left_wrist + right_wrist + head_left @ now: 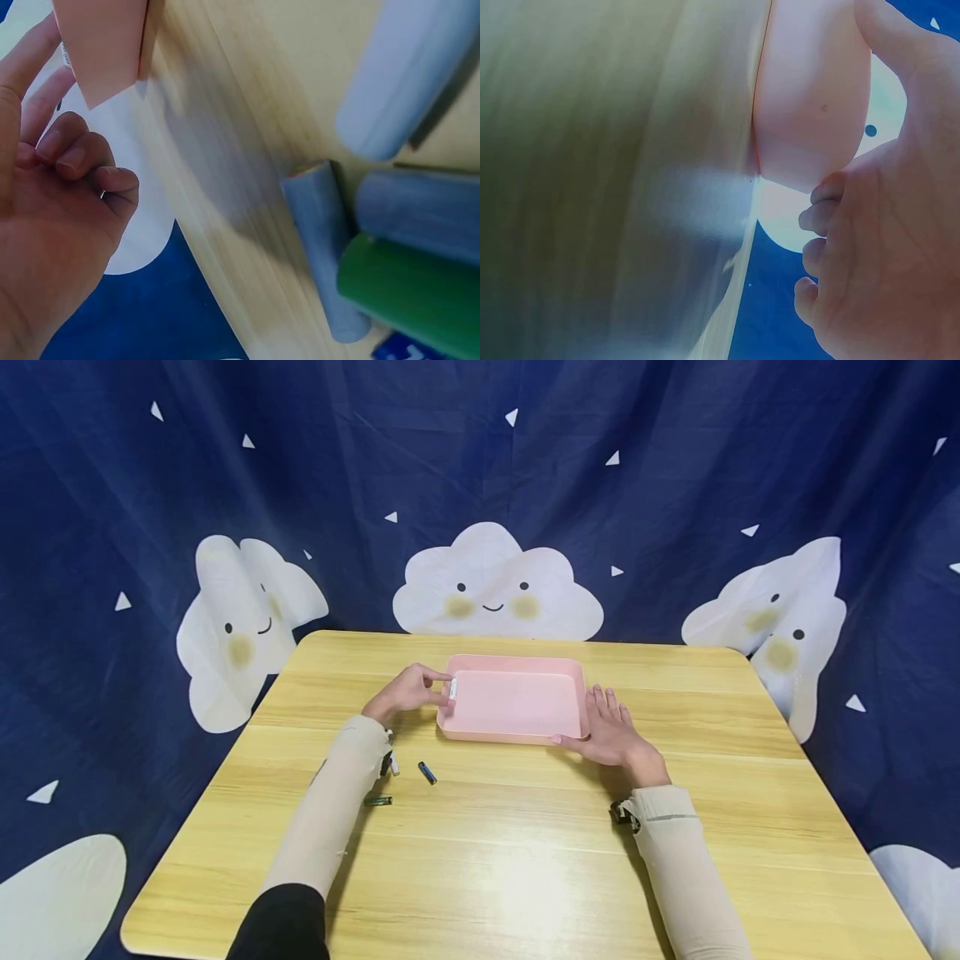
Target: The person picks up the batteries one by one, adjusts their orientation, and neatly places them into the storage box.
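Black sleeve [279, 928] nearest me, lower left of frame. I see the left hand [407, 692] pinching a white battery [453, 687] at the left wall of the tray [517, 703], mid-frame; right hand [611, 735] ungripped, fingers extended, touching its right end. Loose batteries [427, 773] lie lower left of centre.

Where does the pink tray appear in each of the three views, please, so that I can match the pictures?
Head: the pink tray is near the centre, between the left hand and the right hand.
Left wrist: the pink tray is cut off at the top left, by the left hand's fingers.
Right wrist: the pink tray is at the top, right of centre, partly shown.
Shared landmark: the wooden tabletop.
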`<state>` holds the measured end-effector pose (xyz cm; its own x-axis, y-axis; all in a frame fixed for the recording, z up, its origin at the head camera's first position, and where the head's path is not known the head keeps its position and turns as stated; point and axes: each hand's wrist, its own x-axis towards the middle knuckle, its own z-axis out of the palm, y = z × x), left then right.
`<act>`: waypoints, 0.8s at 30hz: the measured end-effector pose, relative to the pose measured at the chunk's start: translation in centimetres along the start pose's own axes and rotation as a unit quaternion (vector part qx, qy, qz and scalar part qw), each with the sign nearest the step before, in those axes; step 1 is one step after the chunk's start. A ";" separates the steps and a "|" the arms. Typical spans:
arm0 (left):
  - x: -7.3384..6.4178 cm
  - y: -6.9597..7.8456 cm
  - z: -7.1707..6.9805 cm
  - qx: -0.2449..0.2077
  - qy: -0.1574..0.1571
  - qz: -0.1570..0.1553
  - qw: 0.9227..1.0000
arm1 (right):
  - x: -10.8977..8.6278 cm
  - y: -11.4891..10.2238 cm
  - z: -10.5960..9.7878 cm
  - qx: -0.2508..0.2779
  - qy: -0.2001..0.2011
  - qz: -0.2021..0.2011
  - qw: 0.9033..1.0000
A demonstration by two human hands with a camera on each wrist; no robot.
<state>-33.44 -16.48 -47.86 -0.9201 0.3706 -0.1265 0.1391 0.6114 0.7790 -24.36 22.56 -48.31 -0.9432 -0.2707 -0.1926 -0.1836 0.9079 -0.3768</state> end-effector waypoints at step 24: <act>1.1 2.1 0.6 0.168 -0.027 -0.024 0.985 | 0.0 0.1 0.0 0.000 0.001 -0.001 1.000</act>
<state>-33.96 -14.34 -46.74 -0.9090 0.3666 -0.1985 0.2174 0.8230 0.5248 -24.34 22.62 -48.34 -0.9433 -0.2714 -0.1912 -0.1848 0.9076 -0.3770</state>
